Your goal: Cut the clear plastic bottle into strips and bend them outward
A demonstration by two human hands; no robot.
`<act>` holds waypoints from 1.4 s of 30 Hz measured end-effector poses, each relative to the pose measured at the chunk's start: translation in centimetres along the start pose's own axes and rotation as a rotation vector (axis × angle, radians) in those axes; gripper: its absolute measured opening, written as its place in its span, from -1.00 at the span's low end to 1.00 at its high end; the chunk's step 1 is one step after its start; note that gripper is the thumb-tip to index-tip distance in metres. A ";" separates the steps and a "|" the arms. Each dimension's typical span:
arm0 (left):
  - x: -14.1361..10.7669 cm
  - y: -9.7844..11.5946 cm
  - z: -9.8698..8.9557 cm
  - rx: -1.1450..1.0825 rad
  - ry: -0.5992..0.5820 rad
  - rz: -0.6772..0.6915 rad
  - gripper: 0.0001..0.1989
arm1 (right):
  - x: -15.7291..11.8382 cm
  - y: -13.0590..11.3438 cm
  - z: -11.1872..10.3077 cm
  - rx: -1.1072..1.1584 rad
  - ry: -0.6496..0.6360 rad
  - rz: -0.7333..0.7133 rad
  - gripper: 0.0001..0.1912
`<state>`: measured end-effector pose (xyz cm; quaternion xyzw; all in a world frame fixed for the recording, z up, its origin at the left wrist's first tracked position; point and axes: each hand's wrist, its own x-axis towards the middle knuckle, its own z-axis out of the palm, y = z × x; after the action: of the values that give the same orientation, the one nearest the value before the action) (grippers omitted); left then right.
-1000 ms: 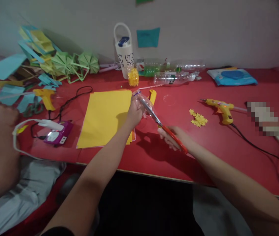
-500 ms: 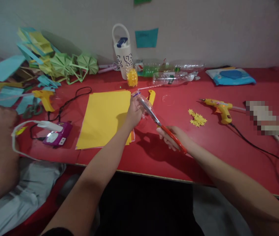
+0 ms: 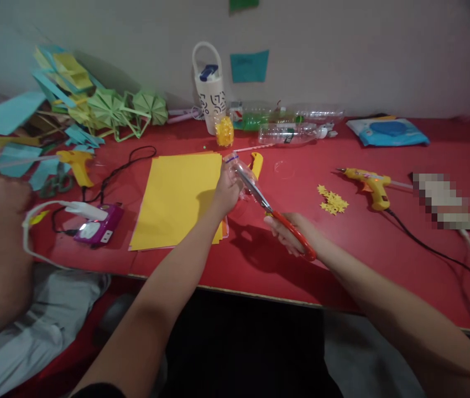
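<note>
On a table (image 3: 376,243) before a wall (image 3: 322,55), left to right, are a power adapter (image 3: 101,225), a paper stack (image 3: 177,193), scissors (image 3: 265,203) held above the surface, stars (image 3: 334,202) and a glue gun (image 3: 368,180), with folded paper (image 3: 113,108), a tumbler (image 3: 211,99), bottles (image 3: 288,134) and a soft pack (image 3: 388,132) behind.

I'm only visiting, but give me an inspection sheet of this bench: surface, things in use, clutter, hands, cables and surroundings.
Surface: red table, partly covered.
Things in use: red-handled scissors, blades at a clear plastic piece; whether they bite is too small to tell.
Clutter: yellow paper stack, yellow stars, bottles lying near the wall, folded paper shapes, two glue guns.
Hands: left hand holds the plastic; right hand grips the scissors' handles.
Cables: black cable from the right-side glue gun; white cable looping beside a purple power block.
Surroundings: grey wall; another person's hand at far left.
</note>
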<state>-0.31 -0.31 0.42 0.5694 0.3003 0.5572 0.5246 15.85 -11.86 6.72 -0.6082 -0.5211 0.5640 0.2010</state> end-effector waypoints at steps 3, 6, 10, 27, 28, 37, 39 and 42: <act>-0.1 0.4 0.3 -0.032 0.040 -0.024 -0.63 | 0.2 0.4 -0.1 0.036 -0.025 -0.025 -0.46; -0.2 0.8 0.7 -0.055 0.080 -0.082 -0.66 | 0.4 0.7 -0.2 0.052 -0.039 -0.048 -0.43; -0.2 0.9 0.8 -0.073 0.076 -0.092 -0.65 | 0.6 0.8 -0.3 0.039 -0.015 -0.039 -0.40; -0.3 0.6 0.7 -0.067 0.062 -0.142 -0.64 | 0.3 0.2 0.0 -0.006 0.022 0.021 -0.43; -0.3 0.7 0.7 -0.070 0.058 -0.142 -0.64 | 0.3 0.2 -0.1 -0.014 0.024 0.024 -0.43; -0.2 0.7 0.6 -0.059 0.063 -0.110 -0.63 | 0.1 -0.2 -0.4 -0.056 0.013 0.014 -0.46; -0.2 0.7 0.6 -0.055 0.060 -0.098 -0.61 | 0.1 -0.2 -0.4 -0.052 0.014 0.014 -0.46; -0.3 0.6 0.6 -0.053 0.062 -0.080 -0.59 | 0.1 0.0 -0.5 -0.030 0.012 0.014 -0.46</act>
<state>0.08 -0.93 1.03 0.5251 0.3241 0.5609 0.5520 16.22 -11.56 6.81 -0.6181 -0.5241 0.5539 0.1911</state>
